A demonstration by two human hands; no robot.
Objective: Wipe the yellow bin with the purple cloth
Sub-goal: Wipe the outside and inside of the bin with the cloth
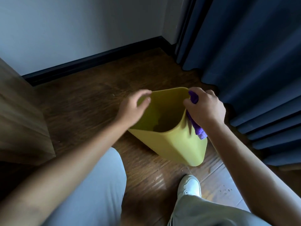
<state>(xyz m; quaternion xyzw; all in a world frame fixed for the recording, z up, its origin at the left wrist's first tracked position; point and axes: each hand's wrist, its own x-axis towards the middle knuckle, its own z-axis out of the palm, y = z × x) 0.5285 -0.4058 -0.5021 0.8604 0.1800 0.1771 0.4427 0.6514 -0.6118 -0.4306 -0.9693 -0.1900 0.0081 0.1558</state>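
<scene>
The yellow bin (180,146) stands on the wooden floor, tipped toward me so its open mouth faces up and its inside looks bare. My left hand (132,108) grips the bin's left rim, fingers curled over the edge. My right hand (205,108) is closed on the purple cloth (199,130) and presses it against the right rim. One end of the cloth shows above my thumb and the other hangs down the bin's outer right wall.
A dark blue curtain (254,62) hangs close on the right, reaching the floor. A wooden cabinet side (21,116) stands on the left. White wall with black skirting (91,61) runs behind. My knees and a white shoe (189,185) are below the bin.
</scene>
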